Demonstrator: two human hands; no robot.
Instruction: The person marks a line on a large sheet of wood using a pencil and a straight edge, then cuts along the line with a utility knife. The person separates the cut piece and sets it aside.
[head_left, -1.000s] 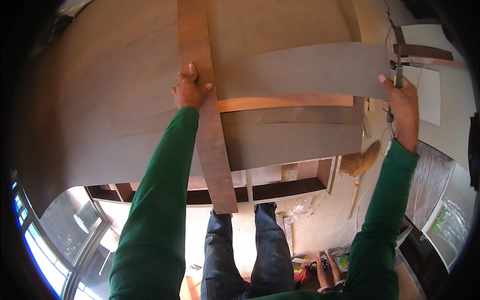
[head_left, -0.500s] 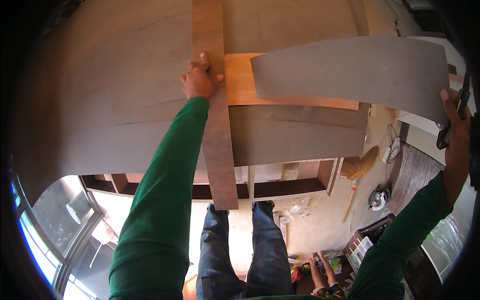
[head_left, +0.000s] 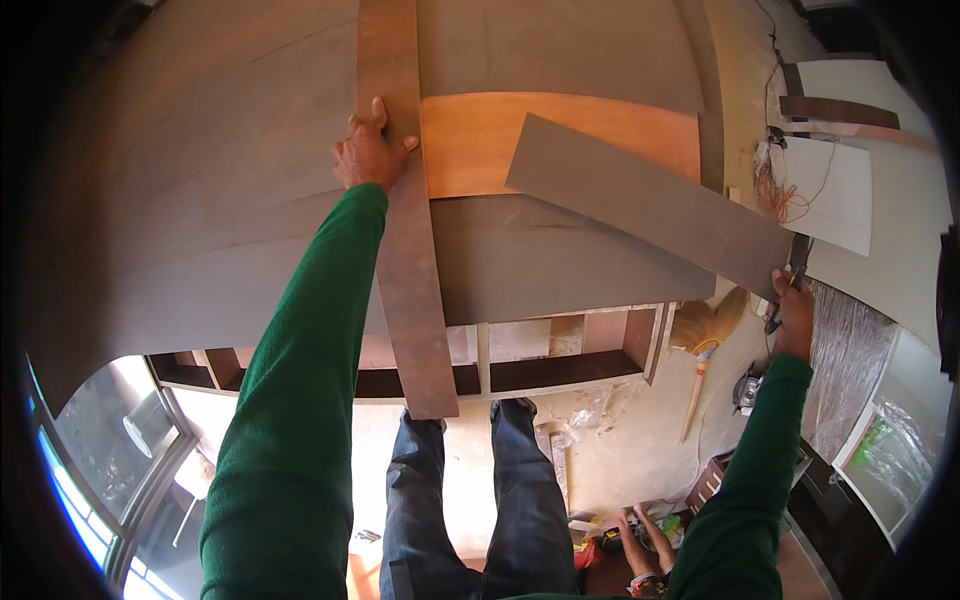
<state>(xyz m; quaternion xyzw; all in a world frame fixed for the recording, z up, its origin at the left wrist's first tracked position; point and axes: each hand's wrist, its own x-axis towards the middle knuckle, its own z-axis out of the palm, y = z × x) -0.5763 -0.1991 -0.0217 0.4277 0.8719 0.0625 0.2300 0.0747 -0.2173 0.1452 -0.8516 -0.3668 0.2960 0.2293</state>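
- Nearest the camera, the person's jeans-clad legs [head_left: 480,500] stand on a dusty floor below the near edge of the big grey laminate sheet [head_left: 180,200], which serves as the landmark for everything else.
- Just under that near edge an open cabinet carcass [head_left: 500,365] shows its dark shelves, and a broom [head_left: 705,340] leans at the sheet's right corner.
- A long brown strip [head_left: 405,290] lies across the grey laminate sheet from far to near, overhanging its near edge, apparently placed as a straightedge.
- The left hand [head_left: 368,155] lies flat on the strip's left edge well in from the sheet's near side, fingers held together and thumb apart, pressing down, probably to keep the strip from sliding.
- Right of the strip, a bare orange plywood patch [head_left: 470,150] shows where the laminate has come away.
- A loose grey laminate piece [head_left: 650,205] lies slanted over that patch and runs out past the sheet's right edge.
- The right hand [head_left: 795,315], beyond that right edge, has its fingers curled around a dark cutter-like tool [head_left: 790,285] at the piece's end; whether it also pinches the piece cannot be told.
- Farthest right, white panels [head_left: 840,190] and a tangle of wire [head_left: 775,185] lie on the floor.
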